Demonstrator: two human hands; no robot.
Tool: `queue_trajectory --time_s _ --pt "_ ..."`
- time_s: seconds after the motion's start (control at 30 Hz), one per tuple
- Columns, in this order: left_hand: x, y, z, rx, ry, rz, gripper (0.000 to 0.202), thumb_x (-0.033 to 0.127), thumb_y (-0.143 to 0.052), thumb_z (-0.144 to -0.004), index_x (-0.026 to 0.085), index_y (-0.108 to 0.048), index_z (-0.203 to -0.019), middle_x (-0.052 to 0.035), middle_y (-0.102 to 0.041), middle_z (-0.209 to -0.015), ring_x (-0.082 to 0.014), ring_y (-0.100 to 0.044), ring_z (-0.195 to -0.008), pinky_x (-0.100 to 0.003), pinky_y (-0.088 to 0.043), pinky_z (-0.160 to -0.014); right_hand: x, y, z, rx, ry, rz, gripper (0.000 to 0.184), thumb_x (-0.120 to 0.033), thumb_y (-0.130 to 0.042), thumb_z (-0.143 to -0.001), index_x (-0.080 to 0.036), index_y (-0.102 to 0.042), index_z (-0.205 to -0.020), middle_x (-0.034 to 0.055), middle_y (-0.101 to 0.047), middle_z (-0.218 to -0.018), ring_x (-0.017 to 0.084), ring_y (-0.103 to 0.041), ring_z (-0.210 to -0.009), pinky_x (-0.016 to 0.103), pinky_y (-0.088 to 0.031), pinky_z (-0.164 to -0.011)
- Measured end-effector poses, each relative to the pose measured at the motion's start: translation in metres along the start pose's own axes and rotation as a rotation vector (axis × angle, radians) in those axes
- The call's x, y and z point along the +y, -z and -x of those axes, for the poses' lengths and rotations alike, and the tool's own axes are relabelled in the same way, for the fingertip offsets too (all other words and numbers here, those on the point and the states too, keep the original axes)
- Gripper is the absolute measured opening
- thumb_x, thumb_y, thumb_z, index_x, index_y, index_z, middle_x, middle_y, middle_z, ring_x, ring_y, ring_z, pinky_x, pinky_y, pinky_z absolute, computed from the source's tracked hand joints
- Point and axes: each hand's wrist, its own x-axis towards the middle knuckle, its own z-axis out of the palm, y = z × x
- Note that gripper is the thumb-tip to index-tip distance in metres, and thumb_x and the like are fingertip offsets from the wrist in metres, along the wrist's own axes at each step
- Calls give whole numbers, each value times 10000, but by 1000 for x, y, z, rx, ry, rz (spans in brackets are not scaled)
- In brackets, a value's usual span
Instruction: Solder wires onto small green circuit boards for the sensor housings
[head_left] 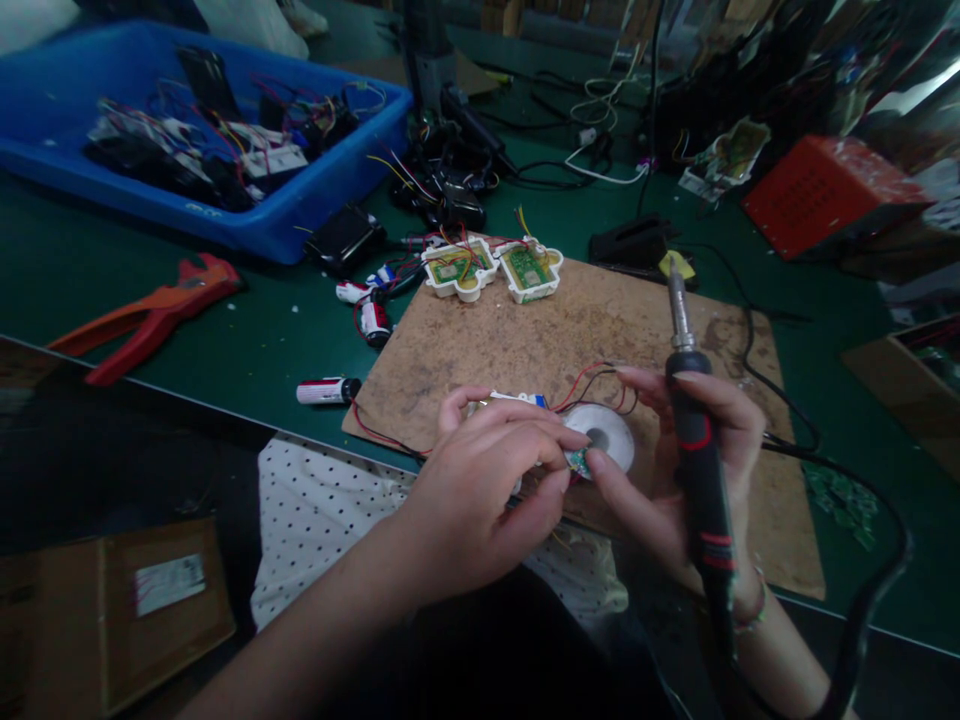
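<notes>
board [578, 462] pinched, iron [694, 440] gripped
our left hand [480, 485] squeezes the board at the near edge of the mat [525, 340], just beside a white spool [613, 432]; our right hand [664, 490] is wrapped round the iron, tip up.

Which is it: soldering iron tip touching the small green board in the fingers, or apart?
Apart. Head view: right hand holds the soldering iron, tip pointing away, clear of the small green board.

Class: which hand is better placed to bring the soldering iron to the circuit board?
Right, probably: the right hand grips the soldering iron; the left hand pinches the circuit board.
</notes>
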Motion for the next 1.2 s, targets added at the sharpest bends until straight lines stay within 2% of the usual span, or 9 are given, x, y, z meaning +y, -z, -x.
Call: queue_trajectory --time_s 0.47,0.73,1.03,1.2 --pt "-1 -5 2 24 18 -18 95 167 -614 -960 244 -590 -910 37 -800 -1161 -191 -703 -1142 -448 -290 -1104 3 1 2 9 8 20 870 -115 -848 -697 -365 -469 -1438 67 -626 -1395 293 -636 -1306 609 -429 -1210" --pt "-3 -2 2 -26 -24 -49 105 166 -650 -936 253 -631 -880 74 -801 -1185 -186 -694 -1156 -440 -248 -1111 0 0 1 -9 27 18 877 -80 -838 -691 -320 -464 -1447 74 -632 -1392 257 -633 -1300 527 -453 -1189" --pt "-2 -4 0 6 -29 -58 119 156 -641 -917 256 -640 -853 81 -814 -1137 -199 -696 -1170 -444 -249 -1116 2 0 2 -7 22 23 889 -94 -848 -676 -334 -469 -1444 59 -639 -1400 265 -650 -1268 542 -466 -1175" --pt "-3 1 5 1 -38 -45 101 163 -653 -935 263 -647 -941 63 -800 -1188 -203 -689 -1205 -444 -273 -1127 4 0 3 7 36 20 870 -116 -853 -684 -350 -487 -1437 63 -639 -1393 290 -655 -1261 562 -473 -1161"
